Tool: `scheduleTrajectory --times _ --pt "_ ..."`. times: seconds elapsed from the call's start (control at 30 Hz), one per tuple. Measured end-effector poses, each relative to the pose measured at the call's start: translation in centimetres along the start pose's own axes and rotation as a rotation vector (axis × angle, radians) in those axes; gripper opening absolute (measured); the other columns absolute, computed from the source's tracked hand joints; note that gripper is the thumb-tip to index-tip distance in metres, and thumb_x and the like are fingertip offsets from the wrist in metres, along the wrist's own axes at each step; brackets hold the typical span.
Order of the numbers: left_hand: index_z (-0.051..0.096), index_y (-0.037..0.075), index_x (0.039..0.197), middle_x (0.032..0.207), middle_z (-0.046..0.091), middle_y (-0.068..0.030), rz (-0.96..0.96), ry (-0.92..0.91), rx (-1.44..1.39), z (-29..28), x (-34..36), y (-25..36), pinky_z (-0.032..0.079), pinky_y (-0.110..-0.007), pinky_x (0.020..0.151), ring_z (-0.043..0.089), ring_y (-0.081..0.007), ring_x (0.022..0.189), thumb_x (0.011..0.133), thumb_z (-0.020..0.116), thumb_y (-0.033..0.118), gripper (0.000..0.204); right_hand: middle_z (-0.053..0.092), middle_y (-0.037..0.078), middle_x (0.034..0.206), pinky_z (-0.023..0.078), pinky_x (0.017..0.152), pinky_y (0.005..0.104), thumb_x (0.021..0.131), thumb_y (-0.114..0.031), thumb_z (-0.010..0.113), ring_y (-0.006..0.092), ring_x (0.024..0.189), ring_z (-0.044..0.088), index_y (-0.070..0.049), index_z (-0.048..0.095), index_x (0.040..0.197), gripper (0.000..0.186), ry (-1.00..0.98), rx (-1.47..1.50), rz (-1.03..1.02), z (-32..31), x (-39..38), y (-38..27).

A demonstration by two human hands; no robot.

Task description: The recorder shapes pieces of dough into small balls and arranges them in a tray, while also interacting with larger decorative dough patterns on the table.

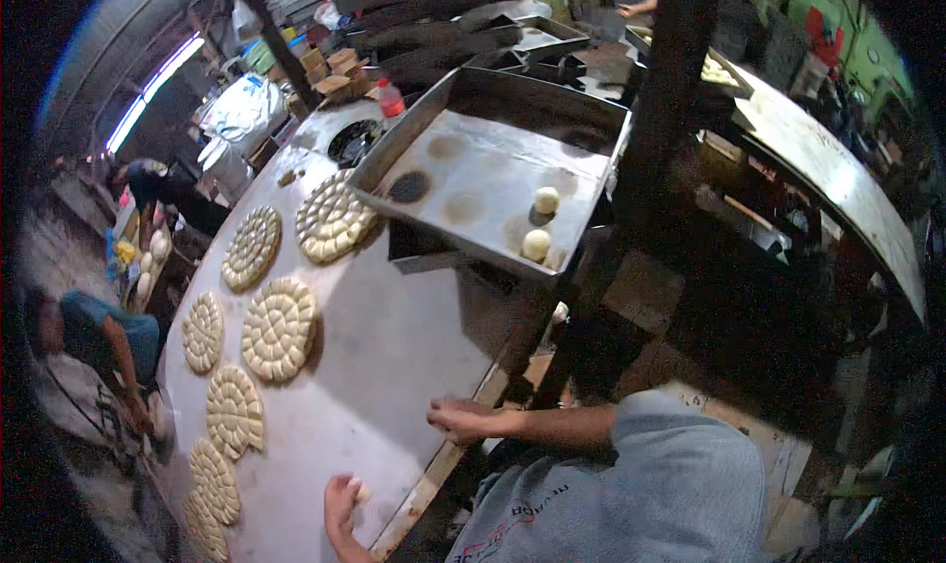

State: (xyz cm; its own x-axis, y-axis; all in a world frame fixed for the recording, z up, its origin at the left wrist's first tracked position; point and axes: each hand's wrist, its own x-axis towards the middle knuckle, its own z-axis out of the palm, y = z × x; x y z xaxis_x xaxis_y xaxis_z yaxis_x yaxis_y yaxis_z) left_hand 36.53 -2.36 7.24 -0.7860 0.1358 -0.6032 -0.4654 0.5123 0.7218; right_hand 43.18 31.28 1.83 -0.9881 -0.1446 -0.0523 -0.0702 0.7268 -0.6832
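Note:
My left hand (pixel 339 507) is low over the table near its front edge, with curled fingers against a small pale dough piece (pixel 364 492). To its right and farther off, my right hand (pixel 460 420) reaches over the wooden edge. Its fingers are bent together, and whatever lies under them is hidden. Two round dough balls (pixel 545 200) sit at the right side of a large metal tray (pixel 463 149), beyond my right hand. Along the left of the table lie several flat rounds of dough pieces (pixel 280 330) packed in rings.
The pale tabletop (pixel 384 366) has a raised wooden edge (pixel 434 484) nearest me. A bottle with a red label (pixel 390 99) and a dark round pan (pixel 355 143) stand behind the tray. A dark post (pixel 670 90) rises right of it. Another person (pixel 108 336) bends at the left.

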Motion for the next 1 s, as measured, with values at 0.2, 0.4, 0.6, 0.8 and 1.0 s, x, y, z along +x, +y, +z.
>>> scheduleTrajectory --times 0.2,0.4,0.6,0.8,1.0 --pt "0.051 0.0 0.103 0.094 0.053 -0.0055 0.794 -0.306 -0.252 19.6 -0.9 29.6 0.043 -0.027 0.077 0.052 -0.0141 0.088 0.08 0.057 0.004 0.024 0.061 0.015 0.096 0.047 0.077 0.0354 0.078 -0.019 0.062 0.0224 0.086 0.06 0.0 0.053 0.112 0.04 -0.165 0.573 -0.329 -19.6 -8.5 1.3" --pt "0.05 0.007 0.121 0.113 0.056 -0.0114 1.234 -0.263 0.961 33.1 5.8 37.2 0.042 -0.034 0.087 0.053 -0.026 0.099 0.075 0.066 0.023 0.051 0.061 0.014 0.087 0.049 0.069 0.0299 0.082 -0.023 0.061 0.0182 0.078 0.061 -0.001 0.052 0.11 0.037 1.026 0.339 -0.087 -35.9 -7.8 5.3" --pt "0.053 0.001 0.115 0.108 0.057 -0.0088 0.922 -0.212 -0.212 27.6 2.1 31.7 0.041 -0.029 0.088 0.052 -0.0173 0.101 0.086 0.056 0.02 0.035 0.06 0.016 0.096 0.044 0.083 0.0427 0.068 -0.03 0.075 0.0281 0.091 0.057 -0.001 0.061 0.093 0.041 1.276 -0.593 0.171 -35.9 -7.0 15.6" --pt "0.061 0.0 0.09 0.089 0.06 -0.0056 0.163 0.323 -0.253 16.6 4.5 1.7 0.045 -0.028 0.078 0.056 -0.0139 0.081 0.084 0.059 0.015 0.016 0.057 0.017 0.102 0.045 0.081 0.0385 0.08 -0.007 0.06 0.0293 0.096 0.054 0.002 0.053 0.105 0.028 0.825 0.242 -0.423 -17.8 -2.2 -1.6" --pt "0.058 0.003 0.086 0.085 0.059 -0.0024 0.451 0.503 -0.459 9.8 2.7 -10.0 0.046 -0.026 0.069 0.055 -0.011 0.076 0.082 0.061 0.008 0.006 0.05 0.018 0.105 0.041 0.087 0.0403 0.075 -0.011 0.063 0.0317 0.097 0.05 -0.003 0.056 0.105 0.032 0.357 0.089 -0.127 3.4 4.0 0.5"
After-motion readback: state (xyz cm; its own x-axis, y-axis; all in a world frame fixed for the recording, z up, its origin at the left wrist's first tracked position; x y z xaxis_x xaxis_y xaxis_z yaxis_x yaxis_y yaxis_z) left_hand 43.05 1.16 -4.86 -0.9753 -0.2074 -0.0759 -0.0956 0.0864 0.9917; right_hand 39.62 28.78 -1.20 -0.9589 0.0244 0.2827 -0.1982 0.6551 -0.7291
